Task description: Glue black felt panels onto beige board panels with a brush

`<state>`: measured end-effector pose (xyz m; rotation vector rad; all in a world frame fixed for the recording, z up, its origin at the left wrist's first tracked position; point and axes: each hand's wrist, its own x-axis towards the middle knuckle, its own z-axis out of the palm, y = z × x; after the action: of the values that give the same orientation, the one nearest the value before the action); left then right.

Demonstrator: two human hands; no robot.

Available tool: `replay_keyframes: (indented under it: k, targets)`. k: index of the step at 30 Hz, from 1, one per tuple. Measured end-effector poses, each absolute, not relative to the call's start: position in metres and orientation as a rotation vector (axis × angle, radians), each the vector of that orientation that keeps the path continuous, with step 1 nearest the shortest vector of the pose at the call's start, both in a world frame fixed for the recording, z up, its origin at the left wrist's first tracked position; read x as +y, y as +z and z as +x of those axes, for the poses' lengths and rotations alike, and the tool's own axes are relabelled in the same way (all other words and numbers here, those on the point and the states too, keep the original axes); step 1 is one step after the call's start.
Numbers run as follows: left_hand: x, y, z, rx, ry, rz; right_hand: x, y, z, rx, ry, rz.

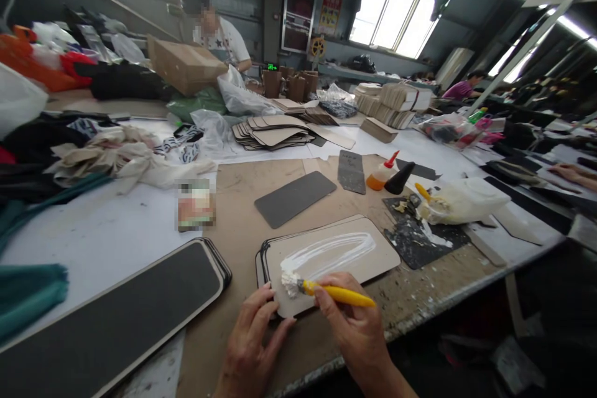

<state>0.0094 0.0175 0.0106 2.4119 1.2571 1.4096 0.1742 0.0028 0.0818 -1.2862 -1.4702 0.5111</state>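
From my remote seat I see a long white surface [116, 242] crowded with materials; a brown sheet [242, 183] lies over it, probably to catch stray paste; on that sheet, a beige board panel [366, 264] rests on a small stack of black-rimmed panels [259, 270], close to the near edge, where both hands reach it easily; the left hand [247, 348] steadies the panel, its fingers [265, 305] spread open against the near edge, apparently to stop it sliding; the right hand [354, 329] has its fingers [326, 298] closed round a yellow-handled spatula [338, 293], held low so the tip sits in a blob of white paste [291, 280] at the panel's left end; white streaks loop across the board; a plastic bag of white paste [466, 199] lies within short reach to the right
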Motion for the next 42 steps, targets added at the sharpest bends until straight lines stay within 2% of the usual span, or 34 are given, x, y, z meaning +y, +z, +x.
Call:
replay_keyframes:
  k: [5, 8, 17, 22, 24, 30, 33, 36, 42]
  targets:
    - [0.018, 0.006, 0.008, 1.237, 1.39, 2.425, 0.03, 0.078, 0.166, -1.324, 0.709, -1.271]
    - [0.018, 0.004, 0.008, 1.22, 1.418, 2.445, 0.047, 0.076, 0.178, -1.292, 0.685, -1.313]
    - [0.021, 0.007, 0.009, 1.194, 1.44, 2.469, 0.06, 0.072, 0.315, -1.118, 0.12, -1.812]
    - [0.019, 0.009, 0.01, 1.217, 1.437, 2.44, 0.037, 0.076, 0.318, -1.259, -0.086, -1.804]
    - [0.019, 0.01, 0.009, 1.21, 1.444, 2.444, 0.027, 0.076, 0.294, -1.335, -0.045, -1.728]
    - [0.017, 0.013, 0.006, 1.228, 1.383, 2.446, 0.011, 0.08, 0.191, -1.489, 0.368, -1.397]
    - [0.016, 0.014, 0.006, 1.233, 1.402, 2.434, 0.015, 0.082, 0.162, -1.516, 0.44, -1.285]
    - [0.015, 0.016, 0.007, 1.228, 1.425, 2.447, 0.022, 0.078, 0.177, -1.498, 0.4, -1.304]
    - [0.015, 0.014, 0.004, 1.22, 1.401, 2.476, 0.017, 0.075, 0.263, -1.279, 0.096, -1.614]
